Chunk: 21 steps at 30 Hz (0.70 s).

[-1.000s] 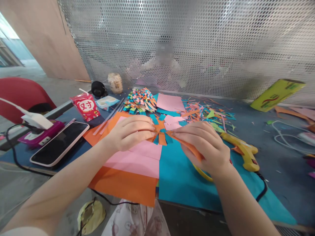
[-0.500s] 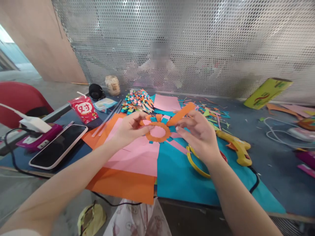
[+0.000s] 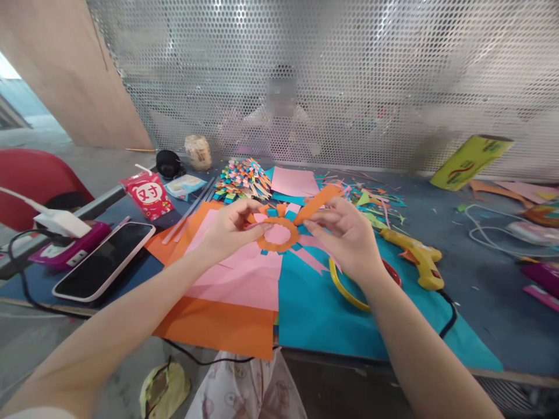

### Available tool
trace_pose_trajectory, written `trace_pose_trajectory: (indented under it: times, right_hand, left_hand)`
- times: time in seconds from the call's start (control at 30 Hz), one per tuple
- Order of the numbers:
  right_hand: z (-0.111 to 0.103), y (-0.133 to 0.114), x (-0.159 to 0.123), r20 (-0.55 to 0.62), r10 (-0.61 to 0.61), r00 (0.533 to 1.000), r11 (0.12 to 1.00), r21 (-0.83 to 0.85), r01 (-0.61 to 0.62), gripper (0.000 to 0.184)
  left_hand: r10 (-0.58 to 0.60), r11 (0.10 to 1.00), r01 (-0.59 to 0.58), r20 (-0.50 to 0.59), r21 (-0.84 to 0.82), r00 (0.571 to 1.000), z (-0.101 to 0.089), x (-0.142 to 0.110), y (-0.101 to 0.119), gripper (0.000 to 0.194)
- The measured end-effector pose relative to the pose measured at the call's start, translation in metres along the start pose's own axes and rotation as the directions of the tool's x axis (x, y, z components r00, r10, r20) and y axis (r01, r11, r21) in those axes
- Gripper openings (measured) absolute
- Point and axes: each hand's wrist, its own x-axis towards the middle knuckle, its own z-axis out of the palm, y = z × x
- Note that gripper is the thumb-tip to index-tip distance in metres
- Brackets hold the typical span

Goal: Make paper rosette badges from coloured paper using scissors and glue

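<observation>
My left hand (image 3: 229, 228) pinches the left edge of an orange paper ring (image 3: 278, 234) woven with short blue, orange and pink strips, holding it just above the table. My right hand (image 3: 349, 233) pinches a loose orange paper strip (image 3: 317, 203) that runs from the ring's upper right side. Under both hands lie sheets of pink paper (image 3: 244, 273), orange paper (image 3: 218, 326) and blue paper (image 3: 323, 308).
A yellow glue gun (image 3: 414, 256) and yellow-handled scissors (image 3: 345, 288) lie right of my right hand. A phone (image 3: 105, 259), a red packet (image 3: 147, 195), a woven paper pile (image 3: 244, 177) and paper scraps (image 3: 375, 203) lie around. A person sits behind the perforated metal screen (image 3: 349, 75).
Both hands rose from pressing flat on the paper, lifting the orange ring into view. The right hand brought the orange strip up and now holds it closer to the ring.
</observation>
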Motion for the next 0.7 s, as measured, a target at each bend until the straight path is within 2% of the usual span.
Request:
trace_pose_trajectory:
  times: [0.2, 0.3, 0.4, 0.6, 0.7]
  right_hand:
    - [0.0009, 0.0001, 0.0004, -0.016, 0.021, 1.000, 0.999, 0.036, -0.020, 0.035]
    - [0.0002, -0.0011, 0.0010, 0.013, 0.037, 0.999, 0.998, 0.057, -0.037, 0.037]
    - [-0.0002, -0.0016, 0.0015, 0.051, 0.038, 0.998, 0.998, 0.054, -0.041, 0.040]
    - [0.0012, -0.0013, 0.0002, 0.038, 0.049, 0.998, 0.998, 0.036, -0.050, 0.035]
    - [0.0019, -0.0006, 0.0001, 0.036, 0.050, 0.998, 0.998, 0.046, -0.051, 0.038]
  left_hand:
    - [0.044, 0.998, -0.045, 0.015, 0.049, 0.999, -0.0010, 0.0007, -0.0011, 0.022]
    - [0.067, 0.995, -0.067, 0.007, 0.077, 0.998, -0.0013, 0.0012, -0.0018, 0.022]
    - [0.058, 0.994, -0.058, 0.006, 0.093, 0.998, -0.0017, 0.0013, -0.0030, 0.022]
    - [0.053, 0.995, -0.054, 0.015, 0.088, 0.998, -0.0024, 0.0010, -0.0060, 0.021]
    - [0.054, 0.994, -0.055, 0.003, 0.090, 0.999, -0.0019, 0.0010, -0.0071, 0.021]
